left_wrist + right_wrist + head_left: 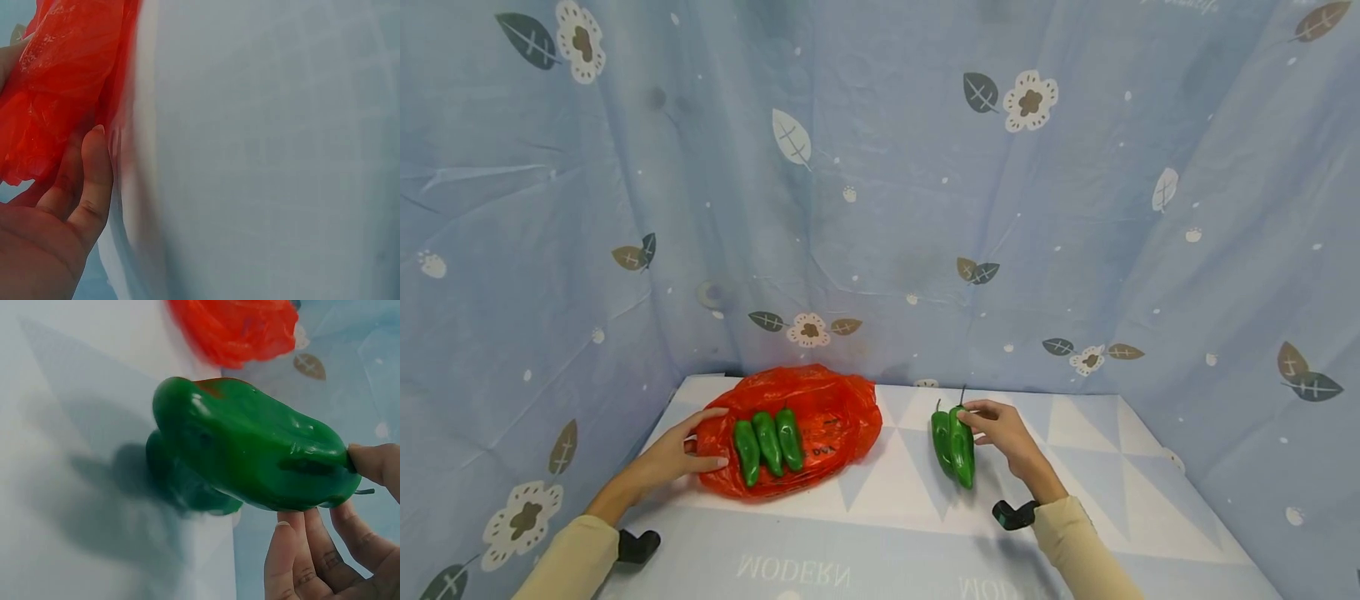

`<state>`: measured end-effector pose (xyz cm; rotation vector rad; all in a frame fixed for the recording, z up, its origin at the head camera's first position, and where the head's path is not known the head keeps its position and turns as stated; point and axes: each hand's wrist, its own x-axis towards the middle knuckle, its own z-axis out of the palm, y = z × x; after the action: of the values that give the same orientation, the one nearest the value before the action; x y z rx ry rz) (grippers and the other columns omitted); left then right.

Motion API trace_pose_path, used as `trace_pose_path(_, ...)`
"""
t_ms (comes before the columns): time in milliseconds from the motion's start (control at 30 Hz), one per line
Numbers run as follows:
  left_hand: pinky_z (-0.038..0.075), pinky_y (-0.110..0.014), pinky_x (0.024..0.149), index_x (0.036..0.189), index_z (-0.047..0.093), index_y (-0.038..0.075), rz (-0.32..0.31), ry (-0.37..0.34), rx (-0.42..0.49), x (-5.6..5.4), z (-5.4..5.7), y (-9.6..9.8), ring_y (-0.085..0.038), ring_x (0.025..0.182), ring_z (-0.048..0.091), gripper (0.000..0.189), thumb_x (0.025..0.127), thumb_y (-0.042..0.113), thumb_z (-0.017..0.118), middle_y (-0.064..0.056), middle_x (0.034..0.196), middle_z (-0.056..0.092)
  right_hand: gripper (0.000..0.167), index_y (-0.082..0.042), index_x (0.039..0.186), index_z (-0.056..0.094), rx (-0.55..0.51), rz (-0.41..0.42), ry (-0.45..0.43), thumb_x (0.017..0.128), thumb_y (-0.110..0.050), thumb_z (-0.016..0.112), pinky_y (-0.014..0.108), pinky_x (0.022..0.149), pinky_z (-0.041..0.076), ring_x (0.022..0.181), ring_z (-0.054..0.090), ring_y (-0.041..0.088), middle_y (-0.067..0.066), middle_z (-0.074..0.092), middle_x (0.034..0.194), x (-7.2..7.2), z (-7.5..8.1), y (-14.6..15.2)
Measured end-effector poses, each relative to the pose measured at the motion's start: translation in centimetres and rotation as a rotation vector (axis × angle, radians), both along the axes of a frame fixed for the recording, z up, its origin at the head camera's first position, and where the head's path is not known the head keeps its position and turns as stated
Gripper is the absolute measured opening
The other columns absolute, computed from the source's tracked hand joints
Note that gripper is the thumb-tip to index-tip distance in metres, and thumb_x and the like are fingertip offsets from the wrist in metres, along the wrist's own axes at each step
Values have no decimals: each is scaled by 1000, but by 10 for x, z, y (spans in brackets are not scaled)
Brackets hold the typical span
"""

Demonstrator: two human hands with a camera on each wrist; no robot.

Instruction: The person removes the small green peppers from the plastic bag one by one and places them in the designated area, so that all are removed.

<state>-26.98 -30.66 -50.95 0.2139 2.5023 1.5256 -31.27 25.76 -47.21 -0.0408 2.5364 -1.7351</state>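
Observation:
A crumpled red plastic bag lies on the left of the table, with three green peppers side by side on it. My left hand grips the bag's left edge; in the left wrist view its fingers reach behind the red plastic. On the right, my right hand pinches a glossy green pepper near its stem end, between thumb and fingers. The right wrist view shows a reddish patch on that pepper. A second pepper is just left of it, partly behind it.
The table has a pale cloth with triangles and printed lettering. A blue curtain with leaves and flowers hangs behind the table and along both sides. Each wrist bears a black camera mount.

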Motion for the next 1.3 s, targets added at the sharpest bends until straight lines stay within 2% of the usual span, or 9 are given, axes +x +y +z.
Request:
trace_pose_path(233,52,-53,100,159,33,15,5,-10,4,1,-1,-1,-48,130,50,90,87,29,85,-30,156,32,51,-2,133,64,25,-13,-32,96,-36,74,45,85,59,95,66,24,13,68,118,3,-6,10)
trace_pose_path(400,51,-55,101,159,33,15,5,-5,-5,1,-2,-2,-48,130,49,90,87,30,84,-30,157,31,53,-1,132,64,23,-39,-41,95,-36,76,48,87,58,94,65,24,13,67,118,-1,-9,17)
trace_pose_path(667,53,-50,99,158,34,14,1,2,8,1,-3,-4,-46,128,52,87,88,28,84,-29,155,33,53,0,131,65,37,-73,-72,94,-36,76,46,87,58,92,65,23,14,67,118,-9,-19,27)
trace_pose_path(867,53,-52,98,159,32,13,-6,9,11,1,-3,-4,-46,126,52,88,89,26,83,-31,154,34,51,1,130,64,44,-96,-95,94,-34,76,44,85,59,91,63,23,14,66,116,-13,-27,28)
trace_pose_path(1300,53,-50,99,158,34,14,-5,7,4,-1,-4,-1,-46,128,51,88,88,27,84,-31,156,32,49,0,131,64,55,-123,-124,96,-33,73,38,82,58,92,61,21,13,66,119,-27,-33,27)
